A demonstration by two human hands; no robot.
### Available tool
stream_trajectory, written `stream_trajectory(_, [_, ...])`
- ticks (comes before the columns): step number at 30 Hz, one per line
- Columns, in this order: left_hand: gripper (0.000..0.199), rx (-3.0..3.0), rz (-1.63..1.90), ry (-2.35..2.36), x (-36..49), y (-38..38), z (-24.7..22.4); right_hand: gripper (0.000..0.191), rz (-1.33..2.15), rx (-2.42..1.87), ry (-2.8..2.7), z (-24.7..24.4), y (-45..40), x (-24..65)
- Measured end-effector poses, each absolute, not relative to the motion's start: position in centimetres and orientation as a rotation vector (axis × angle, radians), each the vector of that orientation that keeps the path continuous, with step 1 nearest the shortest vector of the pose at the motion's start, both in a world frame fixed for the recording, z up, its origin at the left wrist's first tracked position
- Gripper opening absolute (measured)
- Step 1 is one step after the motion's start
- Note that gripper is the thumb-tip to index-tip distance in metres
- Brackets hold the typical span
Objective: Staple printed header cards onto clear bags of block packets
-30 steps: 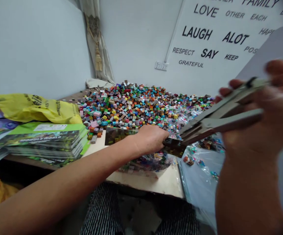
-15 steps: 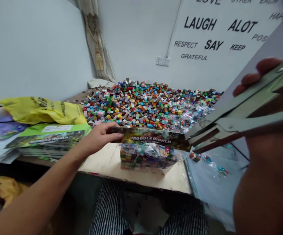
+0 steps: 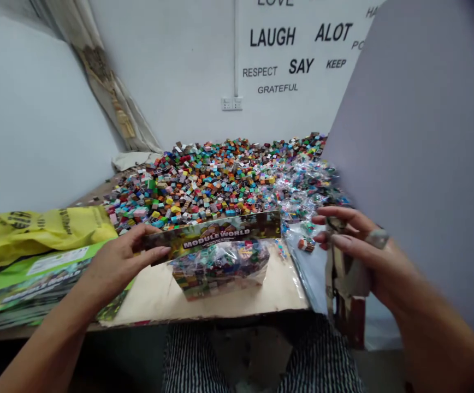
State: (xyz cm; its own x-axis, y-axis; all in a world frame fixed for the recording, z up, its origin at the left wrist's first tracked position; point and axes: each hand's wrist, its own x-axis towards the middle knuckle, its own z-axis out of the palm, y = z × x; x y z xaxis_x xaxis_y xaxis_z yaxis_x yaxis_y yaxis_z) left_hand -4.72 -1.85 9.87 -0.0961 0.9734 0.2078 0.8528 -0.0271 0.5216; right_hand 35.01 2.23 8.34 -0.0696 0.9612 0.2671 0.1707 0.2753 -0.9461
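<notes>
My left hand (image 3: 116,267) pinches the left end of a printed header card (image 3: 224,233) marked "MODULE WORLD", thumb in front. Below the card hangs a clear plastic bag (image 3: 218,275) filled with small colourful blocks, close over the pale board. In my right hand (image 3: 370,240) is a metal plier stapler (image 3: 345,289), held pointing downward, right of the card and apart from it. Part of the stapler is blurred and covered by my fingers.
A wide heap of small coloured cubes (image 3: 204,180) covers the back of the table, with small clear packets (image 3: 302,185) at its right. Green printed cards (image 3: 52,273) lie stacked at left beneath a yellow bag (image 3: 44,229). A pale panel (image 3: 417,136) rises at right.
My right hand has drawn the stapler away from the card's right end and lowered it, tilting it downward. The left hand still grips the card, now slanted. The view has turned right.
</notes>
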Motion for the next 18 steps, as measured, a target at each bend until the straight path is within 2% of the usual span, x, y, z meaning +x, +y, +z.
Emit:
stream_trajectory(3, [0.052, 2.266, 0.712, 2.173, -1.6, -1.5, 12.1, 0.062, 0.411, -1.399, -1.610, 6.1, 3.7, 37.9])
stream_trajectory(5, [0.049, 2.486, 0.623, 2.019, 1.5, -0.6, 13.2, 0.070, 0.151, -1.616, -1.796, 3.8, 5.3, 39.8])
stream_trajectory(7, [0.046, 2.605, 0.475, 1.827, 4.7, 0.8, 13.5, 0.073, 0.103, -1.735, -2.054, 0.9, 6.7, 41.3])
stream_trajectory(11, [0.054, 2.726, 0.230, 1.703, 8.9, 3.7, 12.8, 0.082, 0.226, -1.609, -2.391, -3.7, 7.9, 42.0])
stream_trajectory(13, [0.042, 2.665, 0.160, 1.752, 9.7, 4.5, 12.6, 0.086, 0.277, -1.504, -2.368, -3.7, 7.5, 41.1])
stream_trajectory(15, [0.026, 2.562, 0.173, 1.809, 9.9, 5.0, 12.5, 0.070, 0.419, -1.324, -2.221, -2.3, 6.9, 39.3])
stream_trajectory(17, [0.020, 2.490, 0.266, 1.812, 9.8, 5.2, 12.6, 0.039, 0.697, -1.098, -1.975, -0.1, 6.2, 36.7])
stream_trajectory(18, [0.021, 2.469, 0.323, 1.789, 9.7, 5.2, 12.7, 0.032, 0.864, -1.019, -1.848, 0.8, 5.9, 35.3])
